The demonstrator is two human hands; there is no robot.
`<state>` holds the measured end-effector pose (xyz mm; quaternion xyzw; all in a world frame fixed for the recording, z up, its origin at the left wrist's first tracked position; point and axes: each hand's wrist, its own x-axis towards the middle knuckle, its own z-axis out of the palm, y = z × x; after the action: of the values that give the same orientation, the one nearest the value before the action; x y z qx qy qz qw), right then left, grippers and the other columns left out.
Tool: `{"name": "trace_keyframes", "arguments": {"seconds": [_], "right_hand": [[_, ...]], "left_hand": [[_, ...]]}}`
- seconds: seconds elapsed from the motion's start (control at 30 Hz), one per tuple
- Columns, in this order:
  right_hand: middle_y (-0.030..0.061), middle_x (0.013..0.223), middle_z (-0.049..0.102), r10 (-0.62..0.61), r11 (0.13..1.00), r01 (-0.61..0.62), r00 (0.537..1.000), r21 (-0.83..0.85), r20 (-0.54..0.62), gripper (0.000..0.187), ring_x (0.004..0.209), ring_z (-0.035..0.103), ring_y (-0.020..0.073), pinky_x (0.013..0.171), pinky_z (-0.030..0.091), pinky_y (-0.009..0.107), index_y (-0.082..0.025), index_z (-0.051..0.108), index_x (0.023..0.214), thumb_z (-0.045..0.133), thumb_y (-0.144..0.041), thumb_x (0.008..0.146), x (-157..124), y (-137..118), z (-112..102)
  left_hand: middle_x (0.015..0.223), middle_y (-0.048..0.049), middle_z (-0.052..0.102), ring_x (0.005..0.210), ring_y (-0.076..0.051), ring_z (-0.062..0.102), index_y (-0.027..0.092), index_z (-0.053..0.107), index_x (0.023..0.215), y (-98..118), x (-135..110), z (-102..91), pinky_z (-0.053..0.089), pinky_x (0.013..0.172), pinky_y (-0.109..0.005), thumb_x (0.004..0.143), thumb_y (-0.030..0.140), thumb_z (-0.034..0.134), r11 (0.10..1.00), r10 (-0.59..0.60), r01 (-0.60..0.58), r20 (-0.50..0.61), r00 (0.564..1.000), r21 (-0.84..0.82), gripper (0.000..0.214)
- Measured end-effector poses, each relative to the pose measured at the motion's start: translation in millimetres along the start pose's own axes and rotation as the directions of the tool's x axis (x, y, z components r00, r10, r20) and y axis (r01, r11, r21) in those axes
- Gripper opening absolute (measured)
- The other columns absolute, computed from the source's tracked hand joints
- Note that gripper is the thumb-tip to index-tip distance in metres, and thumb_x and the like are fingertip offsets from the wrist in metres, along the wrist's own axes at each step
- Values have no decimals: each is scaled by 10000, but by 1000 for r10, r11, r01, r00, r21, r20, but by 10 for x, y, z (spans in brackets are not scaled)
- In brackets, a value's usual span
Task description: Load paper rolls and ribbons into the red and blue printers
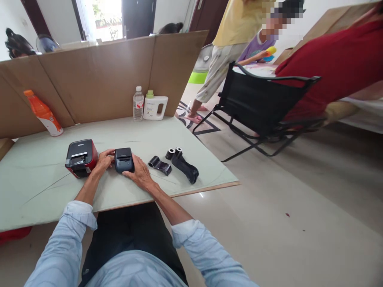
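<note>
A small dark blue-grey printer (123, 159) sits on the pale green table (36, 187), gripped from both sides. My left hand (103, 162) wraps its left side with fingers curled on it. My right hand (140, 172) presses against its right side. A larger red and black printer (81, 157) stands just left of my left hand. To the right lie a black ribbon roll (160, 164) and a pair of black spools with ribbon trailing between them (182, 162).
A cardboard screen (98, 75) walls the table's far side. An orange bottle (43, 113) leans at the far left; a water bottle (138, 103) and a white jug (155, 107) stand at the back. A black folding chair (263, 107) and other people are to the right.
</note>
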<state>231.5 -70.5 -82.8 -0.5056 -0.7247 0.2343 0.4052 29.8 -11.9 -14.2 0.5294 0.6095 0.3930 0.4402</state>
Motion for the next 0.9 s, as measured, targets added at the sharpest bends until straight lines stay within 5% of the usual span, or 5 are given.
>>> {"name": "trace_keyframes", "arguments": {"seconds": [0.1,0.23,0.73,0.9], "right_hand": [[182,1603,490,-7,1000,7,1000,1,-3,991,1477,479,353,1208,421,544,-228,281,1669,804,-421,849,4,-7,-6],[194,1586,504,13,1000,-13,1000,4,-1,994,1461,495,355,1209,422,538,-202,304,1655,821,-404,830,6,-28,-17],[192,1600,489,32,999,-32,999,-7,10,1019,1478,476,372,1210,409,573,-227,284,1662,826,-430,824,3,-26,-23],[192,1587,503,12,1000,-12,1000,-6,6,1017,1467,491,369,1201,425,563,-211,283,1667,814,-450,833,-6,-25,-28]], "left_hand": [[1255,-97,765,830,-170,707,173,768,1213,-13,6,-30,535,592,-211,681,166,708,997,62,-62,0,998,-46,535],[1124,-89,787,864,-196,721,167,754,1176,-32,19,-59,579,714,-277,674,219,746,989,93,-87,50,994,-121,504],[718,13,649,657,-137,600,173,677,772,4,261,39,498,610,-245,642,419,808,977,173,-176,-40,984,-119,307],[866,-47,743,780,-195,666,150,787,997,32,279,44,556,687,-297,731,454,775,981,191,-190,35,981,-35,404]]}}
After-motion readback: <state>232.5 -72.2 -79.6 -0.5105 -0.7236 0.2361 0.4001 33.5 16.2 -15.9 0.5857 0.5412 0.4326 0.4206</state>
